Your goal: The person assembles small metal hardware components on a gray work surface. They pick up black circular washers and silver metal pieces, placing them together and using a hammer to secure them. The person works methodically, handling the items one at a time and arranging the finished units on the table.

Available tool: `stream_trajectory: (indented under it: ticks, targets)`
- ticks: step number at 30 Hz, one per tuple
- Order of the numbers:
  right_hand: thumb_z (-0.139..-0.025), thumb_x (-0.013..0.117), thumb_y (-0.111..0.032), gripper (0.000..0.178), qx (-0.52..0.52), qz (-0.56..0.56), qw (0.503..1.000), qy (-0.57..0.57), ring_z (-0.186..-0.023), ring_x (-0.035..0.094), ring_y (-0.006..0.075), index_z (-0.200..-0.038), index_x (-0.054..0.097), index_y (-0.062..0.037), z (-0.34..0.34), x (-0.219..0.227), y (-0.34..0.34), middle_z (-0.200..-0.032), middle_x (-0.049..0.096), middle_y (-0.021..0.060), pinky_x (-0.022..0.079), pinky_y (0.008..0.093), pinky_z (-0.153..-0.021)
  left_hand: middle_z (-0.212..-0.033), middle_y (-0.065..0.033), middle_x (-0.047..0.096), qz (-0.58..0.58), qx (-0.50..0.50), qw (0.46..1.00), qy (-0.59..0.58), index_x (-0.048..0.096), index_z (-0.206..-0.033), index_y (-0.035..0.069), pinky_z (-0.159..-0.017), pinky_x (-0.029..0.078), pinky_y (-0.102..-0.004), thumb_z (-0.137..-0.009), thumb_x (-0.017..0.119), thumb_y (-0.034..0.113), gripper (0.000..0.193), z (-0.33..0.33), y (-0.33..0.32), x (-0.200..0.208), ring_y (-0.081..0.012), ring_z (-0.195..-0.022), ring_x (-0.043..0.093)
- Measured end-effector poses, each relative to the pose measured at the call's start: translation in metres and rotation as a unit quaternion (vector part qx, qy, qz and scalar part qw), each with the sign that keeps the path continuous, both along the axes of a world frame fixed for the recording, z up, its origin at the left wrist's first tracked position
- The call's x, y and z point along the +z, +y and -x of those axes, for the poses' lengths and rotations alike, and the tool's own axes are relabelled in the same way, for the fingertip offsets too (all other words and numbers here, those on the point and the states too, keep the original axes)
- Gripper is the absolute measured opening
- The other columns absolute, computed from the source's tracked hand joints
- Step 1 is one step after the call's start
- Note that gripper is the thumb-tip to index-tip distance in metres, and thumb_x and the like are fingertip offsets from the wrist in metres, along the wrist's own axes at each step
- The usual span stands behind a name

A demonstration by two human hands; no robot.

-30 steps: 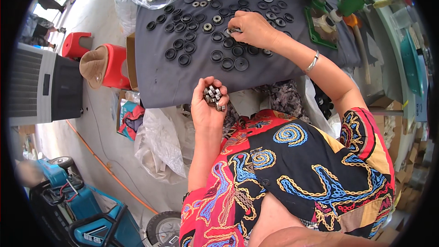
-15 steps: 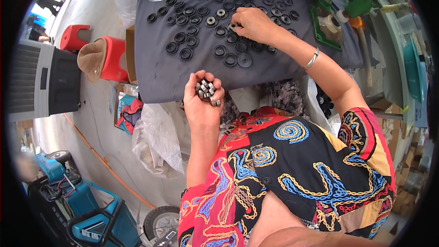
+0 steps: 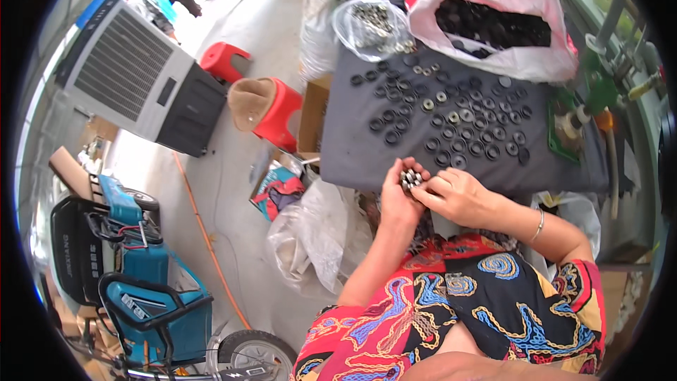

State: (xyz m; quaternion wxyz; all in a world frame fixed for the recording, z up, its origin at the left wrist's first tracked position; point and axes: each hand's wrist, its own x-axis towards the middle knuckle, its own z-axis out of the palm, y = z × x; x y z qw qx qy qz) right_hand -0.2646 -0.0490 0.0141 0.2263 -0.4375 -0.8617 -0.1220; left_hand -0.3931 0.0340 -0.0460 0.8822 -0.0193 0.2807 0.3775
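My left hand is cupped, palm up, just off the table's front edge, with its fingers curled around a small heap of shiny metal cylinders. Right beside it, my right hand has thumb and forefinger pinched at the heap's edge; whether a piece is between the fingertips is hidden. Beyond both hands, many round black rings lie spread over the dark grey tabletop. A few of the rings hold a metal piece in their middle, such as the light-centred ring.
At the table's back stand a clear bag of metal parts and a white-pink sack of black parts. A green hand press is at the right. Leftward are red stools, an air cooler and a blue vehicle.
My right hand has drawn back from the black rings to the heap in my left hand. Another ring now shows a metal centre. The view has shifted, showing more of the table's back.
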Motion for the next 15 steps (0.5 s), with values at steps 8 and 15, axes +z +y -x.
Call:
stream_trajectory:
  ticks: [8,15]
  targets:
    - [-0.075,0.063,-0.010,0.034,-0.020,-0.042,0.998,0.046,-0.074,0.061,0.0209,-0.108,0.063,0.0002,0.007,-0.016,-0.008,-0.088,0.058,0.0083,0.053,0.0322,-0.066,-0.080,-0.0103,0.059,-0.020,0.001,0.996,-0.086,0.061,-0.087,0.005,-0.067,0.050,-0.0390,-0.097,0.055,0.027,0.024,0.004,-0.004,0.000,-0.0275,-0.077,0.056]
    - [-0.072,0.070,-0.001,0.028,-0.079,-0.045,0.962,0.256,-0.079,0.067,0.0282,-0.098,0.061,0.0020,0.021,-0.022,-0.006,-0.088,0.064,0.0133,0.057,0.0362,-0.066,-0.082,-0.0111,0.061,-0.040,0.026,0.995,-0.087,0.063,-0.089,0.005,-0.077,0.049,-0.0438,-0.096,0.055,0.026,0.023,0.003,-0.004,0.009,-0.0288,-0.079,0.056]
